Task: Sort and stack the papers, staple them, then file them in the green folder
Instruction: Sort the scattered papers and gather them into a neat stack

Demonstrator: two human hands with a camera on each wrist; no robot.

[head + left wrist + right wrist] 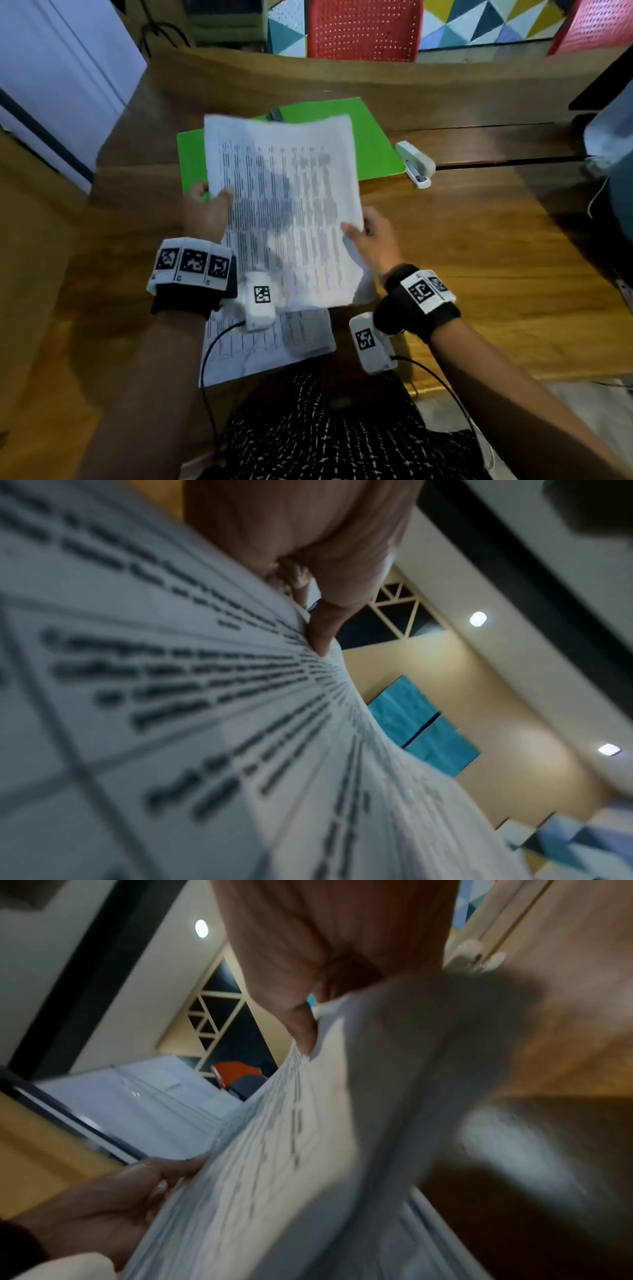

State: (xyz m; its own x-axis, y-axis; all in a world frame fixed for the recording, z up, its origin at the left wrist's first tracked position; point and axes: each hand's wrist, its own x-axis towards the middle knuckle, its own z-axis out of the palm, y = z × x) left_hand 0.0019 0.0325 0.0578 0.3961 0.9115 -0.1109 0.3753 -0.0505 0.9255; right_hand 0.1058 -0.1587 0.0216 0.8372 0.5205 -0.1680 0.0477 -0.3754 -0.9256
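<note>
Head view: both hands hold printed papers point(284, 209) raised above the green folder point(373, 144), the left hand point(205, 212) pinching the left edge, the right hand point(373, 240) gripping the right edge; a stapler point(416, 163) lies just right of the folder.

We see the held papers point(284, 205) up off the desk point(479, 240), over its middle, left hand point(205, 209) on their left edge, right hand point(371, 240) on the right edge. Behind & partly under them: the folder point(373, 144), flat, toward the far edge. Stapler point(414, 162) just right of the folder, maybe touching it. More sheets point(274, 346) lie at the near edge, below the held ones.
</note>
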